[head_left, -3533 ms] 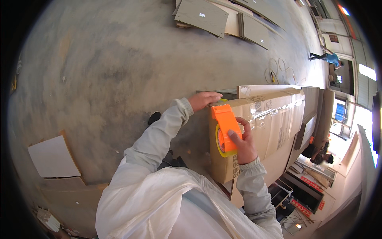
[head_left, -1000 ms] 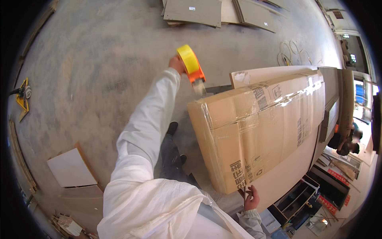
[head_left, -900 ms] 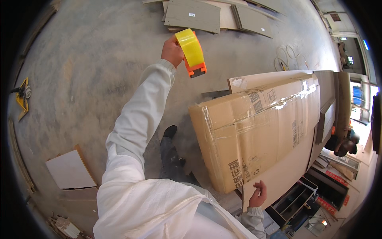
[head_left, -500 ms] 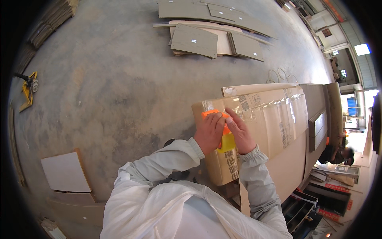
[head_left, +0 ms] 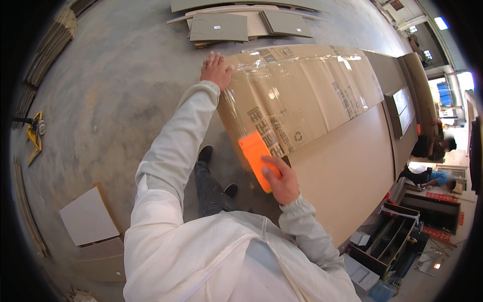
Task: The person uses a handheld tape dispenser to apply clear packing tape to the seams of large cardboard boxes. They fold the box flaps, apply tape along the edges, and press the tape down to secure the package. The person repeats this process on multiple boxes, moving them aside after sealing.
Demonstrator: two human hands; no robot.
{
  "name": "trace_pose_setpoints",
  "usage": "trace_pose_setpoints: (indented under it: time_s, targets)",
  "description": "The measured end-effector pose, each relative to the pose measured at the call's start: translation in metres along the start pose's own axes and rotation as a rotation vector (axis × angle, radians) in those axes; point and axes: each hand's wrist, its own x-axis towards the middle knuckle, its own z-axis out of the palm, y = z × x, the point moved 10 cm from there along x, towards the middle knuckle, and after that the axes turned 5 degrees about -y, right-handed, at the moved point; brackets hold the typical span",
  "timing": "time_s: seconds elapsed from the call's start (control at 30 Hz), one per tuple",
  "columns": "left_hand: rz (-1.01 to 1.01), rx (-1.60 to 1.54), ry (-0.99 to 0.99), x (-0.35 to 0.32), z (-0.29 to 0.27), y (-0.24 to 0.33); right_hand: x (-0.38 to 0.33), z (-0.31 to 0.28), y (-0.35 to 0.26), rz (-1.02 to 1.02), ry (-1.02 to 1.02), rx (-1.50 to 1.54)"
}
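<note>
A long flat cardboard box (head_left: pixel 307 95) wrapped with clear tape lies on a wide brown work table (head_left: pixel 347 176). My left hand (head_left: pixel 215 70) rests flat, fingers spread, on the box's far left corner. My right hand (head_left: pixel 279 180) grips an orange tape dispenser (head_left: pixel 255 157) pressed against the box's near end, where clear tape runs over the edge. My white sleeves and dark shoes show below.
Grey concrete floor on the left holds stacked flat boards (head_left: pixel 241 22) at the top, a white panel on cardboard (head_left: pixel 88 216) at lower left, and a yellow pallet jack (head_left: pixel 32 133). Other people (head_left: pixel 432 146) work at the far right beside shelving and bins (head_left: pixel 387 241).
My left hand moved off the dispenser and reached out to the box's far corner. The right hand keeps the orange dispenser at the box's near end. The view shifted closer over the box.
</note>
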Motion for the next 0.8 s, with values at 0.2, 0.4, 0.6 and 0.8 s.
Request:
trace_pose_setpoints:
  time_s: [0.2,0.4,0.6,0.8]
  targets:
    - [-0.074,0.243,0.141,0.007,0.014,0.005,-0.146,-0.022,0.145,0.319,-0.039,0.209]
    - [-0.03,-0.86,0.408,-0.073,0.074,-0.073,-0.113,0.015,0.264,0.273,-0.099,0.349]
    - [0.095,-0.317,-1.289,-0.36,0.333,0.041,-0.004,0.078,0.338,0.148,-0.249,0.078]
    - [-1.255,-1.718,-1.164,-0.38,0.366,0.073,0.046,0.082,0.356,0.305,-0.363,-0.075]
